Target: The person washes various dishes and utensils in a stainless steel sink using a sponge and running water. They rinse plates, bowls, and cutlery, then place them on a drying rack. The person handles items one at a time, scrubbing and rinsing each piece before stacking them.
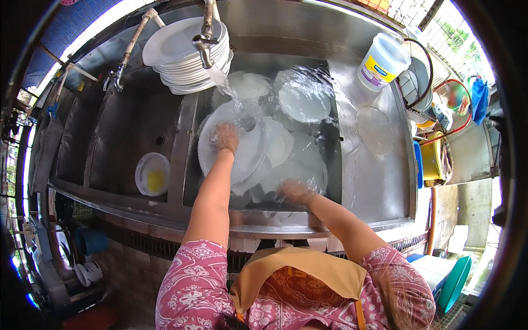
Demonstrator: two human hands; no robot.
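Observation:
Several white plates [253, 157] lie under water in a steel sink basin [334, 165]. My left hand [225, 137] is in the water over the large plate at the basin's left, just below the stream from the tap [204, 48]. Splashing blurs its fingers, so I cannot tell whether they grip the rim. Near the basin's front edge, my right hand [297, 192] is partly underwater and smeared by motion. Another round white plate [304, 94] shows at the back right of the basin, under rippling water.
A tall stack of white plates [184, 58] stands at the back left, behind the tap. The left basin holds a white bowl [153, 174] with something yellow inside. On the right drainboard [379, 181] stands a translucent bucket [383, 63]; a dish rack [418, 82] is beside it.

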